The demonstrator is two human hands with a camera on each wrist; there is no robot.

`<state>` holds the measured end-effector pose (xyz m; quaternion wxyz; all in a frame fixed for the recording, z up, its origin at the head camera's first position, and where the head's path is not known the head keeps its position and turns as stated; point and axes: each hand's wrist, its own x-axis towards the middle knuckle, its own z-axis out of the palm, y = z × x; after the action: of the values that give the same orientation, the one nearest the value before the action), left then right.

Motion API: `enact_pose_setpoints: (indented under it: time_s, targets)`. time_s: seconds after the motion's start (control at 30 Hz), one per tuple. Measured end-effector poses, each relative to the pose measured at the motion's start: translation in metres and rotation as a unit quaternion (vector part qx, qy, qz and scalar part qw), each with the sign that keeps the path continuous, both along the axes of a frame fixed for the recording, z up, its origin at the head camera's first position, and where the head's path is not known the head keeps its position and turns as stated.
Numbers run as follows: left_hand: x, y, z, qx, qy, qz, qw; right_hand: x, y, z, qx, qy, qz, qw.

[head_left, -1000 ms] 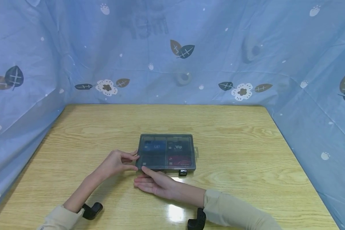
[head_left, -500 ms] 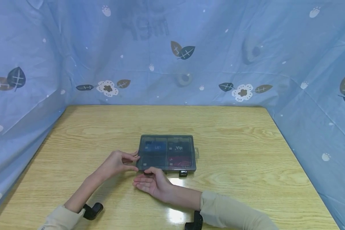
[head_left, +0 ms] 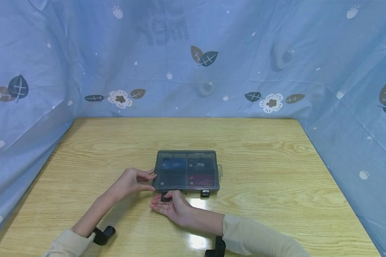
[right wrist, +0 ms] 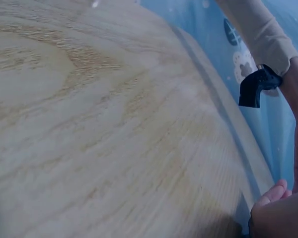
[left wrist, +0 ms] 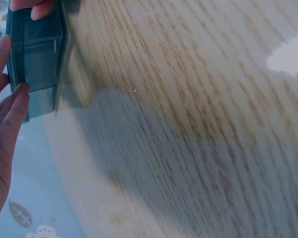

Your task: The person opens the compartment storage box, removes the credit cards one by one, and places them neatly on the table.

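Observation:
A translucent dark plastic storage case (head_left: 186,170) lies flat on the table with its lid down. Through the lid show compartments and cards, some lettered "VIP". My left hand (head_left: 133,181) holds the case's left end, thumb near the front corner and fingertips on the side; the left wrist view has these fingers (left wrist: 12,116) against the case wall. At the front edge, my right hand (head_left: 177,208) touches the left black latch (head_left: 165,197) with its thumb, the other fingers extended beneath. That latch sticks outward from the case. The right latch (head_left: 205,193) sits against the front.
The wooden table (head_left: 260,153) is bounded by a blue patterned cloth (head_left: 193,64) at the back and sides. A clear hanging tab (head_left: 220,170) juts from the case's right end. Both wrists wear black camera mounts (head_left: 104,235).
My right thumb has moved from the case's front edge down onto the left latch, which has swung outward. My left hand and the case stay in place.

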<state>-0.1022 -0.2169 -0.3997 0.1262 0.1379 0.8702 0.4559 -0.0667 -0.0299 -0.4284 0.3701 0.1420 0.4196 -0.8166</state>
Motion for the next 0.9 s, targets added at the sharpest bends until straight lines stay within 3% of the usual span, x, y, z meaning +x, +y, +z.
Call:
enact_pose_setpoints:
  time_s: [0.17, 0.37, 0.57, 0.67, 0.73, 0.8, 0.9]
  targets:
    - [0.000, 0.000, 0.001, 0.004, -0.004, -0.007, 1.0000, -0.002, 0.006, 0.005, -0.013, -0.023, 0.029, 0.9992]
    - [0.001, 0.000, 0.002, -0.003, 0.000, -0.008, 1.0000, 0.000, 0.018, 0.005, -0.003, -0.011, 0.109, 0.9940]
    - [0.000, 0.000, 0.000, 0.000, -0.003, -0.005, 1.0000, 0.002, 0.033, 0.004, 0.032, 0.026, 0.142, 0.9891]
    - [0.001, 0.000, -0.001, 0.002, -0.008, -0.003, 1.0000, 0.002, 0.043, 0.006, 0.058, 0.068, 0.158, 0.9833]
    - [0.001, -0.001, -0.002, 0.004, -0.009, -0.002, 1.0000, 0.002, 0.051, 0.009, 0.084, 0.116, 0.175, 0.9742]
    - [0.001, -0.002, -0.003, 0.007, -0.009, -0.003, 0.9999, 0.003, 0.060, 0.013, 0.122, 0.183, 0.191, 0.9567]
    - [0.002, -0.004, -0.005, 0.014, -0.008, -0.005, 0.9999, 0.004, 0.072, 0.019, 0.182, 0.305, 0.211, 0.9104]
